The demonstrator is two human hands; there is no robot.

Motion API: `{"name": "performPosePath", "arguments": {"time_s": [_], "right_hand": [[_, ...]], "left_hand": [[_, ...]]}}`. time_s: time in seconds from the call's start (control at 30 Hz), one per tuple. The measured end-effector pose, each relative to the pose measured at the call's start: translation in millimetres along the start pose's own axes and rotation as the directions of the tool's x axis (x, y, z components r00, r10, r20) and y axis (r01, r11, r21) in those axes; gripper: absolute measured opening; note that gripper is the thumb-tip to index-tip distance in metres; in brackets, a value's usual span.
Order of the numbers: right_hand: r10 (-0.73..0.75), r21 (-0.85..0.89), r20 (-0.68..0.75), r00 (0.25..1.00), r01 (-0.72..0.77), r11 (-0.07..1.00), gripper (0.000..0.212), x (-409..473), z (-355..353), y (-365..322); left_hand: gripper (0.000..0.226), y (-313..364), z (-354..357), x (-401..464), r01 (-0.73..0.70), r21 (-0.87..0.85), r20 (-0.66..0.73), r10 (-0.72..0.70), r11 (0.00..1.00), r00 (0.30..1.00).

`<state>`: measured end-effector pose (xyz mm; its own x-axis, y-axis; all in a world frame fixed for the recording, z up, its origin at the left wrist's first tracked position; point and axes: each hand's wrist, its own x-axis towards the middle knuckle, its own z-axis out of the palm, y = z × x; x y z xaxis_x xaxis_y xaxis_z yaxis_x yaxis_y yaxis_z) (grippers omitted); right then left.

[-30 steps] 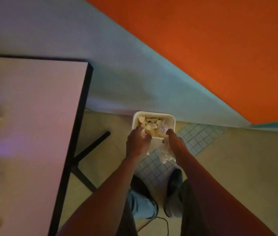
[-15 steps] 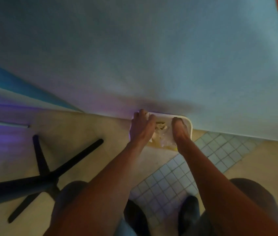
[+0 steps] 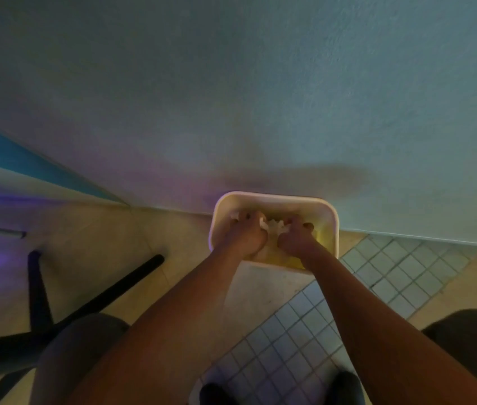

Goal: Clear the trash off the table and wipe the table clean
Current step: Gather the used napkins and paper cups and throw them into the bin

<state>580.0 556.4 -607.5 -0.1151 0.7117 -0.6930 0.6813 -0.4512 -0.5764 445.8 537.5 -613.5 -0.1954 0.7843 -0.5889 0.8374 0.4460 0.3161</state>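
Both bare forearms reach down into the bin (image 3: 330, 220) (pale, against the wall (image 3: 231, 97)). The left hand (image 3: 244, 236) and right hand (image 3: 297, 239) press on crumpled paper (image 3: 273, 226) inside; whether they grip it, I cannot tell.

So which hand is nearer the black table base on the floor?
The left hand, at the bin's left side; the right hand is farther from the table base.

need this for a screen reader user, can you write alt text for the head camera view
Seen from above, a person's left hand and right hand press crumpled paper trash down into a small white bin standing on the floor against a pale wall. Black table legs show at lower left.
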Motion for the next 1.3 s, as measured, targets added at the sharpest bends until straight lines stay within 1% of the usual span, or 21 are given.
{"name": "performPosePath", "arguments": {"time_s": [0.07, 0.13, 0.23, 0.33, 0.37, 0.4, 0.47, 0.53, 0.57, 0.6, 0.63, 0.67, 0.7, 0.73, 0.77, 0.8, 0.9, 1.0, 1.1, 1.2, 1.3], "right_hand": [[-0.009, -0.067, 0.017, 1.0, 0.01, 0.998, 0.066, -0.1, -2.4, 4.8], [-0.025, -0.143, 0.04, 0.999, 0.031, 0.989, 0.059, 1.7, -1.3, 8.6], [-0.08, -0.242, 0.069, 0.994, 0.095, 0.966, 0.056, 7.6, 4.0, 16.7], [-0.141, -0.293, 0.068, 0.988, 0.155, 0.943, 0.054, 14.6, 6.9, 21.4], [-0.161, -0.31, 0.06, 0.985, 0.172, 0.935, 0.051, 14.1, 6.0, 20.2], [-0.171, -0.329, 0.057, 0.984, 0.18, 0.927, 0.049, 10.6, 3.6, 16.6], [-0.183, -0.352, 0.067, 0.981, 0.195, 0.915, 0.054, 5.6, -1.3, 12.4], [-0.202, -0.391, 0.082, 0.976, 0.218, 0.894, 0.063, -0.2, -8.6, 6.4], [-0.204, -0.412, 0.085, 0.975, 0.221, 0.884, 0.068, -3.9, -13.1, 3.3], [-0.199, -0.422, 0.086, 0.976, 0.216, 0.88, 0.073, -6.3, -17.6, 0.8], [-0.197, -0.414, 0.087, 0.976, 0.216, 0.884, 0.076, -9.5, -22.0, -1.3], [-0.193, -0.408, 0.09, 0.977, 0.213, 0.888, 0.075, -15.6, -28.2, -5.2], [-0.198, -0.404, 0.093, 0.976, 0.218, 0.888, 0.069, -22.8, -35.0, -9.0], [-0.206, -0.398, 0.087, 0.975, 0.224, 0.89, 0.062, -29.4, -40.8, -11.4], [-0.213, -0.382, 0.073, 0.974, 0.225, 0.896, 0.057, -33.8, -46.2, -12.0], [-0.219, -0.366, 0.055, 0.974, 0.224, 0.903, 0.054, -40.7, -52.2, -14.4], [-0.216, -0.347, 0.021, 0.976, 0.21, 0.914, 0.052, -74.6, -68.7, -28.4], [-0.216, -0.33, 0.016, 0.976, 0.209, 0.92, 0.05, -111.1, -79.2, -46.0], [-0.204, -0.342, 0.044, 0.978, 0.207, 0.917, 0.051, -160.1, -93.4, -66.0], [-0.178, -0.365, 0.095, 0.979, 0.2, 0.909, 0.05, -220.9, -110.6, -89.1], [-0.177, -0.355, 0.116, 0.977, 0.208, 0.911, 0.048, -276.6, -127.0, -104.3]], "left_hand": [[0.042, -1.5, 1.9, 2.2, 0.021, -0.005, 0.044, -0.021, 1.0, 0.999], [0.049, -4.9, 4.4, 1.5, 0.089, -0.038, 0.109, -0.085, 0.995, 0.99], [0.062, -19.5, 17.2, 17.0, 0.058, 0.018, 0.122, -0.06, 0.998, 0.991], [0.064, -22.2, 23.9, 24.8, 0.036, 0.005, 0.149, -0.037, 0.999, 0.988], [0.06, -18.5, 19.1, 17.3, 0.01, -0.007, 0.154, -0.009, 1.0, 0.988], [0.049, -14.6, 13.3, 9.2, -0.009, -0.038, 0.146, 0.015, 0.999, 0.989], [0.023, -10.8, 3.3, -0.1, -0.04, -0.082, 0.126, 0.05, 0.996, 0.991], [0.021, -9.9, -3.7, 0.5, -0.133, -0.125, 0.095, 0.145, 0.983, 0.985], [0.022, -9.4, -10.1, -1.9, -0.152, -0.069, 0.121, 0.16, 0.986, 0.98], [0.015, -7.3, -16.6, -7.1, -0.175, -0.052, 0.15, 0.181, 0.983, 0.972], [0.015, -6.2, -21.9, -11.6, -0.202, -0.068, 0.148, 0.21, 0.977, 0.967], [0.026, -4.0, -27.9, -15.4, -0.214, -0.031, 0.154, 0.216, 0.976, 0.964], [0.036, -2.1, -36.5, -18.0, -0.21, 0.083, 0.154, 0.196, 0.974, 0.969], [0.046, 1.6, -43.7, -22.9, -0.168, 0.142, 0.148, 0.147, 0.976, 0.978], [0.055, 9.1, -47.8, -28.7, -0.076, 0.105, 0.116, 0.064, 0.992, 0.991], [0.059, 17.6, -57.2, -41.7, -0.07, 0.123, 0.072, 0.062, 0.99, 0.995], [0.065, 34.9, -82.9, -87.3, -0.064, 0.169, 0.152, 0.038, 0.984, 0.988], [0.066, 39.5, -95.1, -128.3, -0.012, 0.162, 0.143, -0.011, 0.987, 0.99], [0.065, 51.8, -119.4, -178.5, -0.031, 0.164, 0.117, 0.011, 0.986, 0.993], [0.059, 69.5, -149.9, -233.7, -0.023, 0.12, 0.108, 0.01, 0.993, 0.994], [0.055, 81.9, -174.8, -287.5, -0.054, 0.128, 0.107, 0.04, 0.99, 0.993]]}}
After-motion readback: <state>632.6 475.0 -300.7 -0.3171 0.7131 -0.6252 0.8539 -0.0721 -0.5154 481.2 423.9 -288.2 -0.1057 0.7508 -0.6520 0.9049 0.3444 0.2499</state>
